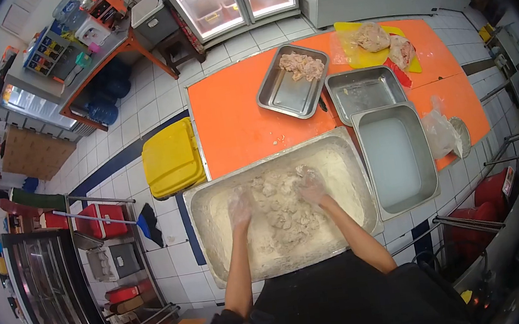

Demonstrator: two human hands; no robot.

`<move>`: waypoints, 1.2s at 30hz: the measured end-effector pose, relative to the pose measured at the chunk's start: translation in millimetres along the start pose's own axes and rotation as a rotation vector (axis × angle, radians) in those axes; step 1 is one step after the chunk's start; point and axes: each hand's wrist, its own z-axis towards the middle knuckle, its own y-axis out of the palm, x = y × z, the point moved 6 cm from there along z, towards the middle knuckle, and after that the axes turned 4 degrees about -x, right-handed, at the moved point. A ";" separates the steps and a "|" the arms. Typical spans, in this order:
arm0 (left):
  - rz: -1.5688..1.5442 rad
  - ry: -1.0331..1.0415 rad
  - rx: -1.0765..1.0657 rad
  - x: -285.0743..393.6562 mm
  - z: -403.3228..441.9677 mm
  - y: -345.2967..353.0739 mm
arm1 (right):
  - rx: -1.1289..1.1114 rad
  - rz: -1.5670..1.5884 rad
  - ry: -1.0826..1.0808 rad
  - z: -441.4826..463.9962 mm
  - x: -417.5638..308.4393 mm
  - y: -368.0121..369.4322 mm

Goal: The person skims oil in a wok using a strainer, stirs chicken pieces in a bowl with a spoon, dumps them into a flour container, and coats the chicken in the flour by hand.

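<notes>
A large metal tray (289, 268) of pale flour (224, 244) lies before me. Heaped through its middle are many lumpy, flour-coated pieces (293, 226) that look like raw meat. At the left side of the heap, my left hand (239, 208), white with flour, lies with its fingers stretched forward. My right hand (310, 187), also floured, reaches into the right upper part of the heap, its fingers apart and touching coated pieces. The fingertips of both hands blend into the flour.
On the orange table (228, 120) stand a pan of raw meat pieces (301, 66), another metal pan (364, 91) and a deep pan of cloudy liquid (394, 152). A yellow board (360, 56) carries bagged meat. A yellow bin (171, 158) stands left of the tray.
</notes>
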 end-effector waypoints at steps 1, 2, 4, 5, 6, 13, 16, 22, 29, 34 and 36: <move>0.115 0.121 0.073 -5.5 11.9 27.3 | 0.106 -0.154 0.067 9.9 9.6 -1.2; 0.228 0.240 0.148 1.5 15.7 44.2 | 0.111 -0.152 0.068 16.3 7.3 13.2; 0.009 0.096 0.093 49.8 5.4 34.1 | 0.312 -0.145 -0.146 20.7 -19.4 36.4; -0.097 0.062 0.121 44.2 -0.1 28.5 | 0.314 -0.148 -0.153 20.1 -15.4 31.2; -0.205 0.032 0.153 37.9 -5.5 23.6 | 0.179 0.120 -0.265 19.5 -7.5 25.6; 0.161 0.031 -0.357 -24.2 -88.8 27.9 | -0.132 -1.240 -0.326 -31.4 49.3 35.9; 0.123 0.381 0.003 -31.2 -110.4 93.4 | -0.153 -0.822 -0.223 -53.8 30.4 60.4; -0.533 -0.148 -0.088 45.7 -64.0 -9.7 | -0.400 0.185 -0.227 -51.8 10.2 31.5; 0.125 -0.016 -0.343 1.9 -14.2 62.7 | -0.088 -0.159 -0.277 -7.6 33.3 46.1; -0.353 -0.005 0.113 53.3 -35.6 22.5 | -0.071 -0.117 -0.204 2.3 19.1 57.1; -0.588 -0.248 -0.017 63.1 -52.9 -10.3 | -0.112 -0.164 -0.217 -5.3 34.2 57.7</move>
